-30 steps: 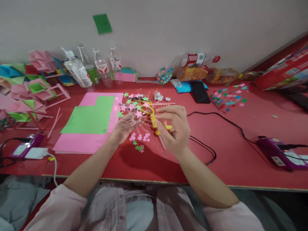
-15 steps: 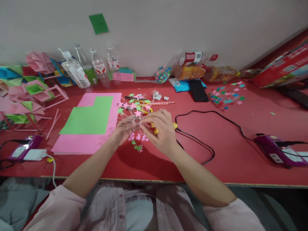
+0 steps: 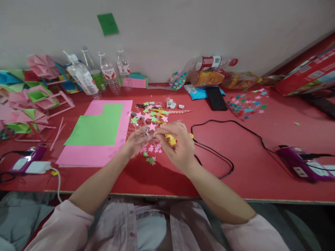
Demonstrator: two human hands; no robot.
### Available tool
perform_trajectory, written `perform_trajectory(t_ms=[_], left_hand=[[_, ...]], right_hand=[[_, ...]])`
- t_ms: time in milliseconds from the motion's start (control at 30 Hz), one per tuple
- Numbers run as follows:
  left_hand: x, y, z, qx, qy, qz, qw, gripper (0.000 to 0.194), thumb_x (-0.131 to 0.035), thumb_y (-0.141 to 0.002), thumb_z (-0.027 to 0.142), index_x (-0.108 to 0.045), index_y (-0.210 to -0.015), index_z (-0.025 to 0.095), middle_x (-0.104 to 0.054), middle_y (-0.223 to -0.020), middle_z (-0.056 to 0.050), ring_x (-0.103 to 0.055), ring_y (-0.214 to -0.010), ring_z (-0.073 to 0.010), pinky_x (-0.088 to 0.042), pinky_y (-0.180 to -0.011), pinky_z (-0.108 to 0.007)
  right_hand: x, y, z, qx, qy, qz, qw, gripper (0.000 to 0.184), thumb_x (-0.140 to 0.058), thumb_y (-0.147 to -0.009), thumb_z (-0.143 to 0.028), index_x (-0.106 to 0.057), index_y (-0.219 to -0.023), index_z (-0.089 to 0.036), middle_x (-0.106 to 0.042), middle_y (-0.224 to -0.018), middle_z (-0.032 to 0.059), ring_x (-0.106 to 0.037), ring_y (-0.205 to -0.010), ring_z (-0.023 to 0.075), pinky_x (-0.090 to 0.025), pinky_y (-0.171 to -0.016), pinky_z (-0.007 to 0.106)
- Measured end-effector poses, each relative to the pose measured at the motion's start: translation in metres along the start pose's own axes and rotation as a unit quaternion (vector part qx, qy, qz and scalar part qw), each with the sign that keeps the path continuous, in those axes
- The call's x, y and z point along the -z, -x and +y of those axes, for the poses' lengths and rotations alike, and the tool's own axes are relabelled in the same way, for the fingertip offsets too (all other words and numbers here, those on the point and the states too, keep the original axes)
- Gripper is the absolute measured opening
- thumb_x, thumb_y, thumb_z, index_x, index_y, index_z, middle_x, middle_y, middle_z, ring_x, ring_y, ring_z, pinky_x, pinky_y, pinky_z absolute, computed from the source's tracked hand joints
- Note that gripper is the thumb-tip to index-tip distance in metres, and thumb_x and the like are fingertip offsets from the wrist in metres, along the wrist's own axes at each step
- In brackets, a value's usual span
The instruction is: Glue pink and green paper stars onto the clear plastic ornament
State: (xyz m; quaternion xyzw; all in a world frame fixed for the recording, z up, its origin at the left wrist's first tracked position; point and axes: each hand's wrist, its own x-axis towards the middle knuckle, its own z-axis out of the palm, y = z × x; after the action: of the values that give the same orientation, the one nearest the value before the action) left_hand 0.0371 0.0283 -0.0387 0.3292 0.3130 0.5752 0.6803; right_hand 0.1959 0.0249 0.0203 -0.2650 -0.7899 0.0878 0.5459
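My left hand (image 3: 136,142) is closed around the near side of a clear plastic bottle piece (image 3: 150,132), cut into strips, with pink and green paper stars stuck on it. My right hand (image 3: 180,143) pinches with thumb and forefinger at the piece's ring-like opening; whether a small thing sits between those fingertips I cannot make out. Loose pink stars (image 3: 157,148) and green stars (image 3: 150,160) lie on the table just below the hands. Partly hidden behind my right hand is a yellow tool (image 3: 171,140) with a black cord.
Pink sheets (image 3: 86,156) with a green sheet (image 3: 91,130) on top lie at left. Upright bottles (image 3: 111,76) line the wall. A phone (image 3: 216,98) and another star-covered plastic piece (image 3: 247,106) are at right. The black cord (image 3: 246,132) runs to a purple power strip (image 3: 300,164).
The star-covered bottle piece has shifted slightly to the right and turned a little in my hands. My right fingers have stayed at its opening.
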Motion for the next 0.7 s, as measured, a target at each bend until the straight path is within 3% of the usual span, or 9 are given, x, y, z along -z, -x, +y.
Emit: perform_trajectory(t_ms=[200, 467, 700], left_hand=[[0.0046, -0.0010, -0.0025, -0.004, 0.000, 0.006, 1.000, 0.034, -0.081, -0.059, 0.018, -0.068, -0.090, 0.020, -0.072, -0.089, 0.000, -0.069, -0.088, -0.0161, -0.050, -0.090, -0.033], [-0.0003, -0.0013, 0.0007, -0.001, 0.006, 0.038, 0.999, 0.038, -0.085, -0.051, 0.018, -0.067, -0.084, 0.020, -0.071, -0.083, 0.002, -0.067, -0.074, -0.0123, -0.054, -0.075, -0.027], [-0.0024, -0.0007, 0.0012, 0.003, 0.010, 0.028, 1.000, 0.036, -0.085, -0.051, 0.018, -0.068, -0.083, 0.022, -0.070, -0.078, 0.004, -0.067, -0.071, -0.0107, -0.054, -0.070, -0.023]], right_hand=[[-0.0014, 0.0002, 0.0024, 0.026, -0.003, 0.000, 1.000, 0.023, -0.059, -0.082, -0.010, -0.058, -0.099, -0.025, -0.071, -0.081, -0.0012, -0.064, -0.077, 0.0150, -0.051, -0.079, 0.036], [-0.0005, -0.0014, 0.0006, 0.031, -0.005, -0.010, 0.999, 0.016, -0.057, -0.080, -0.009, -0.060, -0.086, -0.024, -0.069, -0.076, -0.0014, -0.064, -0.072, 0.0140, -0.052, -0.080, 0.038], [0.0008, -0.0013, -0.0003, 0.021, -0.015, -0.018, 0.999, 0.015, -0.055, -0.079, -0.009, -0.061, -0.084, -0.022, -0.068, -0.074, -0.0006, -0.062, -0.070, 0.0142, -0.051, -0.081, 0.038]])
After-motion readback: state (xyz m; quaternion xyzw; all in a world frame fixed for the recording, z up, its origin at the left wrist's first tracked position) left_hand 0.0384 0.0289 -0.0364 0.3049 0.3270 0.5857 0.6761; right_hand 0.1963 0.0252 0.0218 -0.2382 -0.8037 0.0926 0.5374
